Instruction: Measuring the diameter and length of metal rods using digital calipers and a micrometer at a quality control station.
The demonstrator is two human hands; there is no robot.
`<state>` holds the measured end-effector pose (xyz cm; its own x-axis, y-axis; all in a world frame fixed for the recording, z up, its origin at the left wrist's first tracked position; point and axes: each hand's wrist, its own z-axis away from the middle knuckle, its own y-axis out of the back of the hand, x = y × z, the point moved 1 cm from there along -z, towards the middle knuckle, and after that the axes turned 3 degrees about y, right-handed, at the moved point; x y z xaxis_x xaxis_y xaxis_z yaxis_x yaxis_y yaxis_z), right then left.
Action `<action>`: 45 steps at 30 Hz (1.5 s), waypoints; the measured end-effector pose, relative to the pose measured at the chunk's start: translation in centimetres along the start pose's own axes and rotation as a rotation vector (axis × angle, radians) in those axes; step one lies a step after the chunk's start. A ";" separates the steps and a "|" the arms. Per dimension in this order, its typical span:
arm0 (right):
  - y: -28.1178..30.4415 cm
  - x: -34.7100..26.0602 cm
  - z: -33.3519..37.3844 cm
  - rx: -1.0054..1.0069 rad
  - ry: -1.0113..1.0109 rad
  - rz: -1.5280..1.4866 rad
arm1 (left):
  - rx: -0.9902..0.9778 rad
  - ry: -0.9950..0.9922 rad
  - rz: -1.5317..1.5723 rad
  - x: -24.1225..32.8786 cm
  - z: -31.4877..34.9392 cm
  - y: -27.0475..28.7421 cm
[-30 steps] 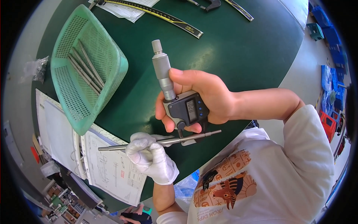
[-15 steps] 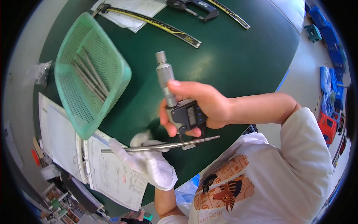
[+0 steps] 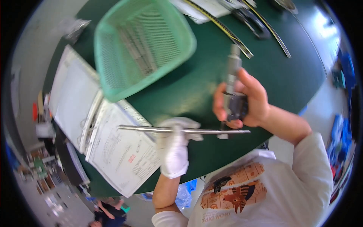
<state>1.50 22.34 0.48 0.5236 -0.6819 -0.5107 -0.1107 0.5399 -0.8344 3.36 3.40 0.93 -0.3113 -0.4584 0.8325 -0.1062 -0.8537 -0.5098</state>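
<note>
My left hand (image 3: 174,151), in a white glove, is closed around a long thin metal rod (image 3: 204,131), which lies nearly level across its fingers. The bare right hand (image 3: 254,99) grips a digital outside micrometer (image 3: 233,81) by its dark body, with the silver thimble pointing up and away from me. The micrometer's lower end reaches the rod near its right end; motion blur hides whether its faces touch the metal. Several similar rods (image 3: 138,51) lie together inside a green perforated plastic basket (image 3: 149,87) beyond my left hand.
An open ring binder (image 3: 94,125) with printed sheets lies to the left. Calipers (image 3: 272,28), another micrometer (image 3: 251,20) and papers (image 3: 200,13) rest at the far side of the green table (image 3: 204,79). Another person (image 3: 109,212) shows at the lower left edge.
The view has swung, so the basket and binder appear farther right. The rod has turned from slanting to almost level. The micrometer has tilted, and its display no longer faces me clearly.
</note>
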 end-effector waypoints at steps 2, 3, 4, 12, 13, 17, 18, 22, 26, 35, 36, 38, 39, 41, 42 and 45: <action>-0.2 0.4 0.0 0.022 -0.006 -0.068 | -0.088 0.065 -0.022 -0.5 0.0 0.6; -0.3 0.4 0.3 0.035 0.006 -0.079 | -0.126 0.111 -0.039 -0.6 0.0 0.6; 0.1 0.6 0.6 0.018 0.042 -0.129 | -0.162 0.158 -0.054 -0.7 -0.1 0.5; 0.5 0.4 1.5 -0.052 0.088 0.013 | -0.308 0.433 -0.077 -0.4 0.4 0.3; 0.5 0.4 1.3 -0.031 0.103 0.021 | -0.306 0.390 -0.063 -0.8 0.4 0.3; 0.1 0.3 0.9 0.057 0.104 0.038 | -0.222 0.303 -0.012 -1.1 0.2 0.2; 0.1 0.2 0.8 0.069 0.096 0.032 | -0.218 0.317 -0.005 -1.2 0.1 0.2; 0.6 -0.2 0.7 0.036 0.104 0.070 | -0.157 0.404 -0.018 -1.0 -0.4 -0.2; 0.8 -0.3 0.8 -0.026 0.102 0.087 | -0.204 0.360 -0.068 -1.3 -0.4 -0.2; 0.8 -0.1 1.0 -0.052 0.091 0.091 | -0.305 0.399 -0.077 -1.1 -0.1 0.0; 0.8 -0.1 0.9 -0.051 0.091 0.091 | -0.313 0.387 -0.071 -1.1 -0.2 0.0; 0.8 -0.2 0.8 -0.054 0.083 0.089 | -0.310 0.386 -0.066 -1.0 -0.2 0.1; 0.7 -0.1 0.8 -0.055 0.082 0.089 | -0.308 0.383 -0.062 -1.0 -0.2 0.1; 0.5 0.0 0.7 -0.038 0.083 0.069 | -0.301 0.371 -0.054 -1.1 -0.1 0.0; 0.5 0.0 0.7 -0.038 0.082 0.069 | -0.298 0.363 -0.045 -1.2 0.0 0.0; 0.6 0.0 0.8 -0.071 0.082 0.086 | -0.296 0.414 -0.051 -0.8 0.1 0.0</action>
<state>2.13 23.02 0.15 0.4395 -0.6743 -0.5934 -0.2134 0.5633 -0.7982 3.71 3.77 0.29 -0.6401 -0.2308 0.7328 -0.3755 -0.7382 -0.5605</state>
